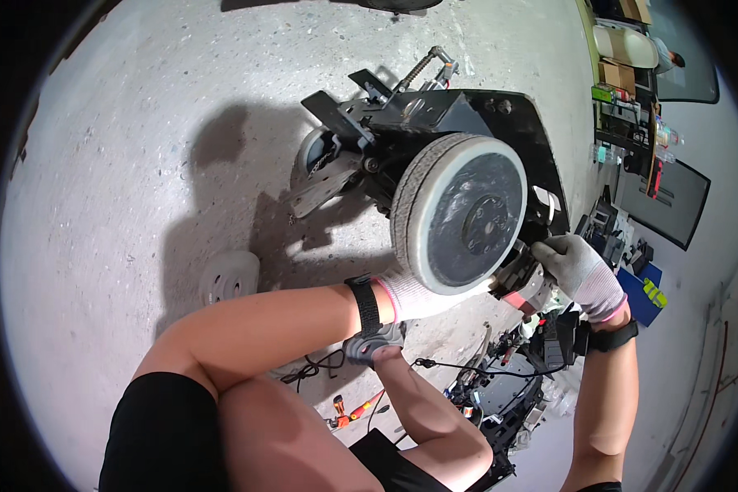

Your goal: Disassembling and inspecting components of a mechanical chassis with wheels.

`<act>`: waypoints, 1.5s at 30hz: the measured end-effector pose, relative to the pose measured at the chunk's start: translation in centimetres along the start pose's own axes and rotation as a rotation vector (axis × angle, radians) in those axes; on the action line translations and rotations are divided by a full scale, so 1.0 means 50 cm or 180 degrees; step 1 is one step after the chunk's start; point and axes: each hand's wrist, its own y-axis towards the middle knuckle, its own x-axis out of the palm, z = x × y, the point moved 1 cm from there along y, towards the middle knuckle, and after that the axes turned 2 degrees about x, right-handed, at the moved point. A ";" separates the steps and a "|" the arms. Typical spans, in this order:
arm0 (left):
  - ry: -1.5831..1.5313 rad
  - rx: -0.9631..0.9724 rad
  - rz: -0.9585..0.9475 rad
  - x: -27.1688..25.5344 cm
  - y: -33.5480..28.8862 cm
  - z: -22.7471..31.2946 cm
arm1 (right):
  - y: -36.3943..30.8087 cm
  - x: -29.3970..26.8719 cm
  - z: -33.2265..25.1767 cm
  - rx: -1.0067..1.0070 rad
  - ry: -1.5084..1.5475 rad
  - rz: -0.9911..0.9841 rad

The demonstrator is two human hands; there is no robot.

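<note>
A wheeled machine base with a black metal plate (500,115) rests tilted on the floor before me. Its large wheel (471,217), grey-tyred with a dark disc hub, faces me. A second wheel (310,156) shows partly at its left, and a spring strut (418,72) juts from the far side. My left hand (422,299), in a white knit glove, reaches under the wheel's lower edge; its fingers are hidden behind the tyre. My right hand (578,275), gloved too, has its fingers curled at a dark and reddish part (523,287) right of the wheel. What it grips is partly hidden.
My bare legs frame the work, with a white shoe (230,279) and a grey shoe (375,344) on the floor. Black cables (312,371), an orange-handled tool (342,412) and cluttered dark parts (500,394) lie nearby. Laden shelves (627,123) and a person (666,56) are at far right.
</note>
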 end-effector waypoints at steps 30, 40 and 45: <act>0.1533 0.0451 -0.0200 0.170 0.026 0.282 | -0.436 0.354 0.525 -0.0070 0.4591 0.1243; 0.4091 0.0526 -0.3443 0.632 0.078 0.143 | -0.637 0.803 0.835 -0.0042 0.7804 0.2376; 0.3734 -0.0215 -0.3715 0.608 -0.134 0.034 | -0.725 1.091 0.926 0.0716 0.8122 0.2803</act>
